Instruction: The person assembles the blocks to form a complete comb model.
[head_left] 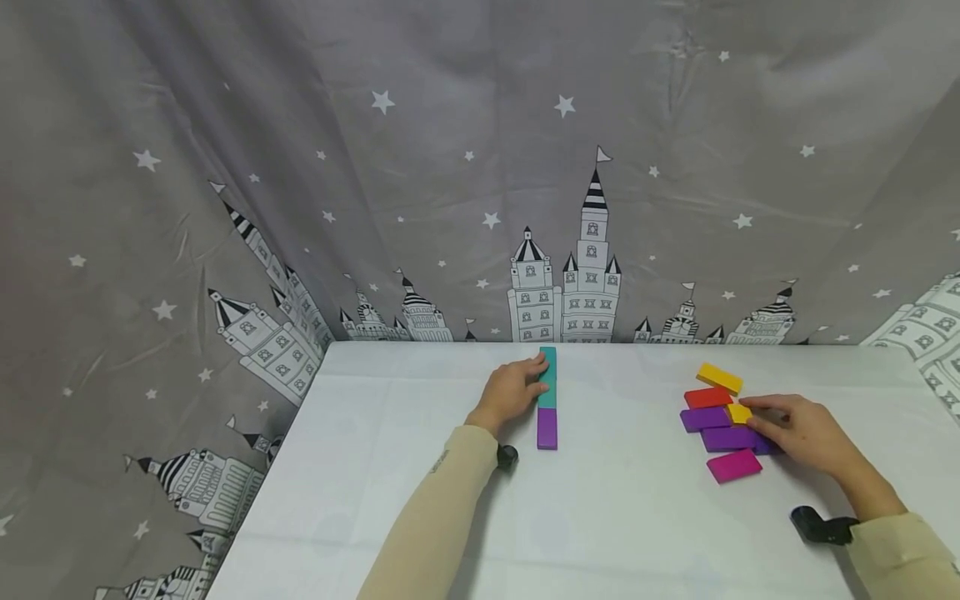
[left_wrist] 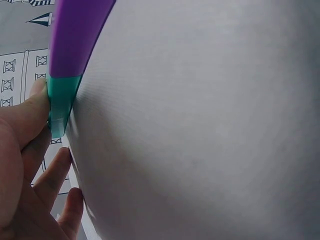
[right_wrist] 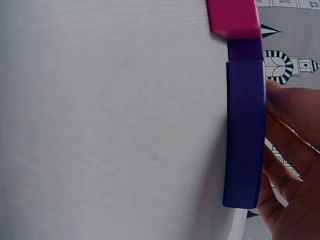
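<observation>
On the white table, a teal block (head_left: 548, 379) and a purple block (head_left: 547, 429) lie end to end in a line. My left hand (head_left: 512, 392) touches the teal block's left side with its thumb and fingertips; the left wrist view also shows the teal block (left_wrist: 62, 102) by the fingers. Over a loose group of blocks at the right, my right hand (head_left: 806, 429) pinches a yellow block (head_left: 738, 414) between thumb and forefinger. Purple blocks (head_left: 727, 439) lie beneath it, partly hidden by the hand. The right wrist view shows a dark purple block (right_wrist: 245, 135) before the fingers.
Around the right hand lie another yellow block (head_left: 720, 378), a red block (head_left: 707, 397) and a pink block (head_left: 734, 466). Behind the white table (head_left: 615, 500) hangs a grey curtain (head_left: 450, 50) printed with castles and stars.
</observation>
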